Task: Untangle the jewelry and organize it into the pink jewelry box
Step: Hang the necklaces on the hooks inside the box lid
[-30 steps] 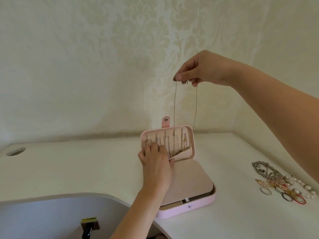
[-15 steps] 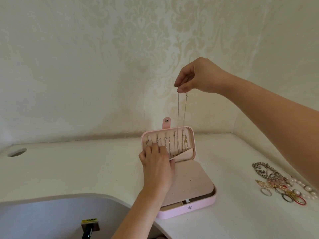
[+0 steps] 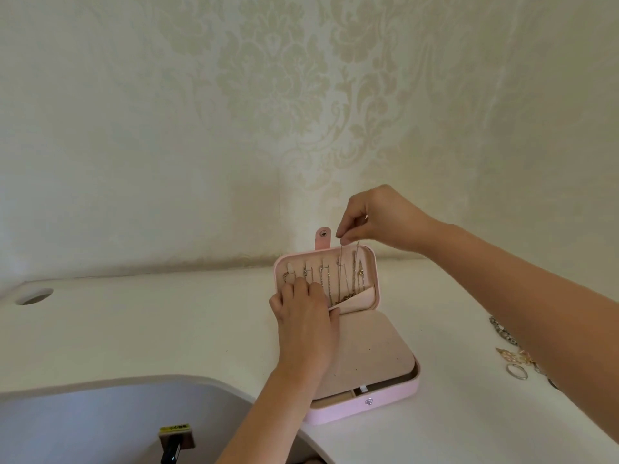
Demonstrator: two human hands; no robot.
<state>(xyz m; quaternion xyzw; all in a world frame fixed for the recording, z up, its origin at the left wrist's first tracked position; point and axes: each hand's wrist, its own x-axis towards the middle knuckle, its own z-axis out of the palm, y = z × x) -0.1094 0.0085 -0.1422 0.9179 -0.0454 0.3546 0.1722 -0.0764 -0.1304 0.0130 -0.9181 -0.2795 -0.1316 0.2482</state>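
Lowered right hand (image 3: 385,219) pinches one chain (image 3: 341,262) over one pink jewelry box (image 3: 395,400).

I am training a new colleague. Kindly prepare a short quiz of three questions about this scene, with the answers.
1. True or false: the right hand pinches a thin chain above the lid.
2. The left hand grips: A) a ring, B) the lid's pocket, C) nothing.
3. Fill in: the loose jewelry lies on the table to the pink jewelry box's ____.
Key: 1 true; 2 B; 3 right.
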